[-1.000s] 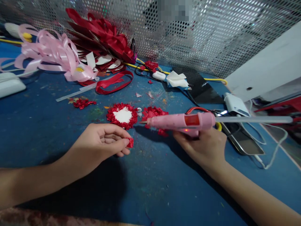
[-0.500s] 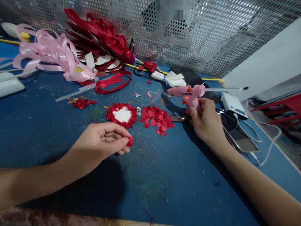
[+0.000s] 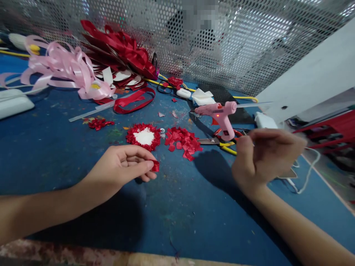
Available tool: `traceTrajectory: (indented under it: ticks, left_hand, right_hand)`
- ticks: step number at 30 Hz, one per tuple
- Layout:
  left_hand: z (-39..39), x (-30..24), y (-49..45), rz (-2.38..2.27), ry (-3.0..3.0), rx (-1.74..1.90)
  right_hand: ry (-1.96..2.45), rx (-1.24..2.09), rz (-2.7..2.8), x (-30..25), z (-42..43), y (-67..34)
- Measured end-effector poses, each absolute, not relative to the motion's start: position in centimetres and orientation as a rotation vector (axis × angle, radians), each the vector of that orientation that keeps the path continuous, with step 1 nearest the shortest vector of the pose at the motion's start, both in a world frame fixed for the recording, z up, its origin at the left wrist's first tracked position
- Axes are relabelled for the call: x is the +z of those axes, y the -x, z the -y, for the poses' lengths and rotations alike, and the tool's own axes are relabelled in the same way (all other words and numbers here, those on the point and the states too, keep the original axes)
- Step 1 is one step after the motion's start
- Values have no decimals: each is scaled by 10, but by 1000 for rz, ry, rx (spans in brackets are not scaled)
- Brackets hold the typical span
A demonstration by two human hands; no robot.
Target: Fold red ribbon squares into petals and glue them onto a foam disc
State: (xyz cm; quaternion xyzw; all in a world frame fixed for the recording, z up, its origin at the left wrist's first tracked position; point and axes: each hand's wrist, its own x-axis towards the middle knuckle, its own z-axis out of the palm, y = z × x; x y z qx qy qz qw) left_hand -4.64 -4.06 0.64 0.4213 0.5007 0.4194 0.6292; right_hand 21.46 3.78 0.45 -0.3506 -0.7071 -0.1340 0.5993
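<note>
Currently the left hand [image 3: 130, 164] hangs low over the blue bench [image 3: 177, 214], thumb and index finger clamped on a small piece of red ribbon [image 3: 156, 166]; its other fingers curl in loosely behind. Right hand [image 3: 267, 159] raised on the opposite side, blurred, nothing visible in it; fingers half curled, thumb standing off from them.

Pink glue gun [image 3: 222, 115] upright on the bench just beside the right hand, clear of its thumb. Nozzle points left, small orange-red light lit on the body, a translucent glue stick [image 3: 251, 105] running out of the back. Scissors [image 3: 209, 141] lie below and behind the gun, blades toward a heap of red scraps [image 3: 183, 142].

Directly beyond the left hand: a white disc [image 3: 144, 137] ringed with crumpled red bits, middle bare. A small shiny round piece [image 3: 162, 130] sits between disc and heap. Smaller red cluster [image 3: 100, 123] off to the left.

Farther back: red ribbon loop [image 3: 134, 100], loose pink ribbon [image 3: 59, 68] in a tangle, a stack of red pieces [image 3: 119, 48] against the perforated metal screen [image 3: 158, 26]. White case [image 3: 183, 93] and folded white tissue [image 3: 203, 96] near the yellow cable [image 3: 245, 98].
</note>
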Motion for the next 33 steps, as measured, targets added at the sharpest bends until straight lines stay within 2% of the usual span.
traceTrajectory:
  ticks: [5,9,19,33]
  left_hand:
    - [41,8,43,-1105,-961,947]
    - [45,10,38,-1054,-936,928]
    - [47,12,33,-1092,-997,874]
    - [51,8,30,-1204,-1063,884]
  right_hand:
    - [660,-44,2071,10,1,-179]
    - [549,33,2267,9,15,-165]
    - [519,290,2221,6,23,-160]
    - [529,279,2216,5,26,-159]
